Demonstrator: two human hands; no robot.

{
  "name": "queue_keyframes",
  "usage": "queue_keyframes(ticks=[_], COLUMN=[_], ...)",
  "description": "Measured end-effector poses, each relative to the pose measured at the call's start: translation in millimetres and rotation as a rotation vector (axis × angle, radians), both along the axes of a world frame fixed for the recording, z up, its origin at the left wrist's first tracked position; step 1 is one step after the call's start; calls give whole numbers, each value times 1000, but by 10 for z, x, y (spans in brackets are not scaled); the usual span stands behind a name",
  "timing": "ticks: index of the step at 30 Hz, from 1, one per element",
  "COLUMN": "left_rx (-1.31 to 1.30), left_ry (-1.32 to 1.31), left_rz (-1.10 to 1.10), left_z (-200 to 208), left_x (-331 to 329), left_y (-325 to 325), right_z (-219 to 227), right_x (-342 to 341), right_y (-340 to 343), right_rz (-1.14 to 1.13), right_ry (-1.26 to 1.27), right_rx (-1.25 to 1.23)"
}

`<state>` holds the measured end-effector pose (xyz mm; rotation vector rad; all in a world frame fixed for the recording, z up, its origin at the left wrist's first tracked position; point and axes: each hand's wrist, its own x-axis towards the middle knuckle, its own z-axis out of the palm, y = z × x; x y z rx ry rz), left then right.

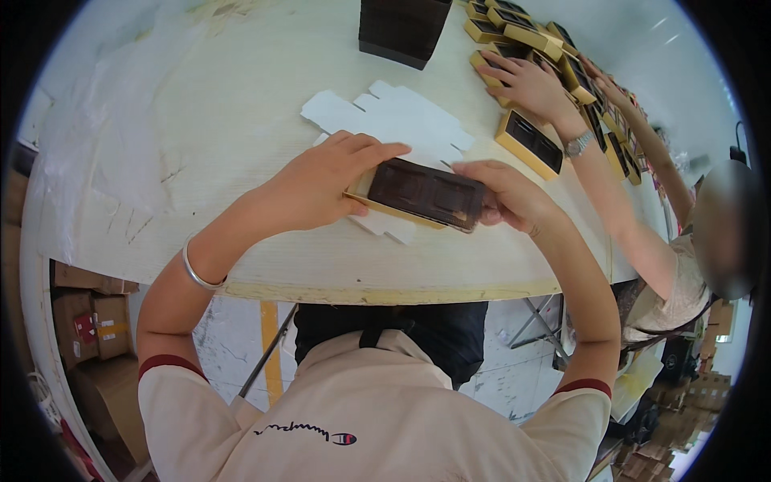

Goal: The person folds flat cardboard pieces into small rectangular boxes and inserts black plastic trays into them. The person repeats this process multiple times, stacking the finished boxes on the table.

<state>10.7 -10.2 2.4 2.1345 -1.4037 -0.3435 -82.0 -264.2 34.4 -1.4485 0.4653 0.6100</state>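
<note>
A dark brown plastic tray (426,193) with moulded hollows lies tilted over a shallow gold cardboard box (358,186), its left end inside the box and its right end sticking up. My left hand (333,173) is closed round the left end of the box, thumb at the near side and index finger stretched along the far side. Pinched between the thumb and fingers of my right hand (510,195) is the right end of the tray. Flat white cardboard blanks (393,120) lie beneath and beyond the box.
A dark stack of trays (401,36) stands at the far middle. Gold boxes with dark trays (528,145) crowd the far right. A co-worker's hand (526,84) with a watch reaches among them. Clear plastic sheeting (104,136) covers the table's left. Cartons (92,325) sit below.
</note>
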Motion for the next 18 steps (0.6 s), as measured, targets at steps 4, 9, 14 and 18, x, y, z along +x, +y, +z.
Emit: queue_keyframes(ticks=[4, 9, 14, 18], left_rx=[52, 18, -40, 62], left_ry=[-43, 63, 4, -298], left_rz=[9, 15, -6, 41], left_z=[36, -35, -70, -43], left_x=[4, 28, -117, -211], left_y=[14, 2, -88, -109], right_z=[58, -58, -245, -280], right_x=[-106, -315, -196, -183], right_y=[133, -37, 59, 93], right_rz=[135, 481, 670, 703], right_ry=[-594, -1071, -1385, -1333], right_rx=[-630, -752, -1051, -1044])
